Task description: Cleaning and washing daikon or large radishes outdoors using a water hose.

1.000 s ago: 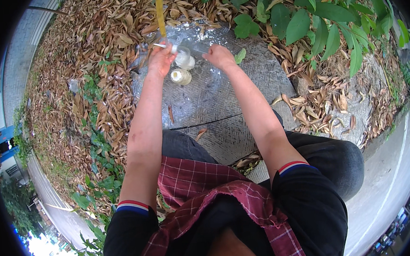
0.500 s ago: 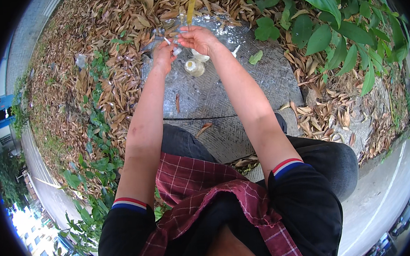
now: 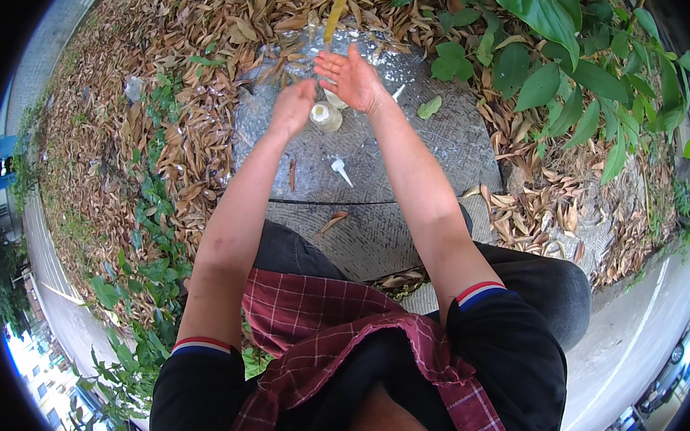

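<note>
The white nozzle cap (image 3: 342, 172) had left our left hand (image 3: 295, 105) since the earlier frame and lay on the slab, its narrow tip toward our knees. That hand was blurred, its fingers loosely bent, and we could not tell whether they pressed on anything. Our right hand (image 3: 355, 80) had opened, palm showing and fingers apart, with nothing clasped in it that we could see.

Just beside and below the gap between our hands stood the uncapped-looking bottle (image 3: 325, 117), its pale mouth facing up at us. A second bottle (image 3: 335, 99) was mostly hidden behind it and our right hand. Handling them well, we judged, meant steadying a bottle low on its body (a knock at the neck could tip it) and keeping our wrists clear of the mouth.

Farther out, another nozzle (image 3: 399, 92) lay beside our right wrist, and a yellow strip (image 3: 340, 10) ended near our right fingertips, contact unclear. Both nozzles seemed best left clear of the grit on the stone slab (image 3: 436, 151), tips unobstructed.
</note>
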A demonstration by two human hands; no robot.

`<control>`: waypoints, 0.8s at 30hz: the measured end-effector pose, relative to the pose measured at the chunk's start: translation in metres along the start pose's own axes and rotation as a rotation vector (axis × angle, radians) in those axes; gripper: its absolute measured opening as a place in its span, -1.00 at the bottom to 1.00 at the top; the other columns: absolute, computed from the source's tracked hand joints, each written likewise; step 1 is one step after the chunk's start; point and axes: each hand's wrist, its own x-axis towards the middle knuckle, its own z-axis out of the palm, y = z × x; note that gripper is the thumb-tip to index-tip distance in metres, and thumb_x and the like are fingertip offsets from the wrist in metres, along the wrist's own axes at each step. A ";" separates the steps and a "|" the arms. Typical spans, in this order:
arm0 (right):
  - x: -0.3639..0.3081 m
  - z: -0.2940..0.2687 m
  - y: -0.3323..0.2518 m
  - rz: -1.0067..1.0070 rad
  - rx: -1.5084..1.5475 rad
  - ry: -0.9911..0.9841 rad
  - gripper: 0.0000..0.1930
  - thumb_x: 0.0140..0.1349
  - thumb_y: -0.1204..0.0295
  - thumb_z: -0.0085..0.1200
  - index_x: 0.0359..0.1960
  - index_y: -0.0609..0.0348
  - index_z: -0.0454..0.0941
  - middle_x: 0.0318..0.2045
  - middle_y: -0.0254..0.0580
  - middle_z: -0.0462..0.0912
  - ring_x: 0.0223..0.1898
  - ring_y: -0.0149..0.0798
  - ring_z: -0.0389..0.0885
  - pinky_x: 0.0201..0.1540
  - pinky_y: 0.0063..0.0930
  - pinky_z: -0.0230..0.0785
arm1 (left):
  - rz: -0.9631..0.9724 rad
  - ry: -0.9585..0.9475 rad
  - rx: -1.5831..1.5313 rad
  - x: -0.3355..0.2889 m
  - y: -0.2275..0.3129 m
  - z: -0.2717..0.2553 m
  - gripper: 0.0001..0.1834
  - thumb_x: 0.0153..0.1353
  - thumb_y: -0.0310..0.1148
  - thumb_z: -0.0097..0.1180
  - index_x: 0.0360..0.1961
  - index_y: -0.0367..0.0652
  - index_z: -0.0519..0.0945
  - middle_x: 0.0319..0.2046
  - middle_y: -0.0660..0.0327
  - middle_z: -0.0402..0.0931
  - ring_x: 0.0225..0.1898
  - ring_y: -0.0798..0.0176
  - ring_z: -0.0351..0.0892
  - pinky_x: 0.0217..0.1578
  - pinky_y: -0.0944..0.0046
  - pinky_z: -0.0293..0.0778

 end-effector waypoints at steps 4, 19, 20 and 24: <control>0.005 0.023 0.023 -0.161 -0.045 0.251 -0.39 0.20 -0.04 -0.45 -0.02 0.29 0.25 -0.09 -0.09 0.37 -0.07 -0.23 0.33 -0.02 -0.33 0.14 | 0.142 0.203 -0.494 -0.001 0.057 0.032 -0.33 0.14 0.07 -0.25 0.11 -0.26 0.15 0.10 0.08 0.15 0.13 0.22 0.09 0.10 0.32 0.01; -0.022 -0.121 0.025 -0.122 -1.467 1.108 -0.62 -0.05 0.19 0.06 -0.21 0.09 0.43 -0.23 0.01 0.48 -0.18 -0.07 0.43 -0.12 -0.33 0.26 | -0.303 0.274 -0.865 0.038 0.010 0.012 -0.61 0.06 -0.29 0.00 -0.04 0.00 0.31 -0.14 0.36 0.33 -0.09 0.38 0.25 -0.13 0.20 0.11; -0.018 -0.119 0.030 -0.088 -1.644 1.144 -0.58 -0.09 0.22 0.09 -0.17 0.09 0.39 -0.31 0.02 0.51 -0.25 -0.04 0.47 -0.15 -0.31 0.29 | -0.259 0.212 -0.815 0.032 0.009 0.013 -0.63 0.06 -0.26 0.00 -0.07 -0.01 0.34 -0.18 0.35 0.36 -0.15 0.38 0.30 -0.17 0.23 0.15; -0.005 -0.114 0.024 -0.257 -1.252 1.039 -0.61 -0.07 0.21 0.10 -0.23 0.13 0.37 -0.47 -0.18 0.53 -0.41 -0.20 0.52 -0.29 -0.40 0.36 | -0.143 0.067 -0.779 0.021 0.009 0.016 -0.68 0.09 -0.22 -0.03 -0.13 -0.08 0.40 -0.27 0.29 0.43 -0.28 0.37 0.39 -0.27 0.32 0.25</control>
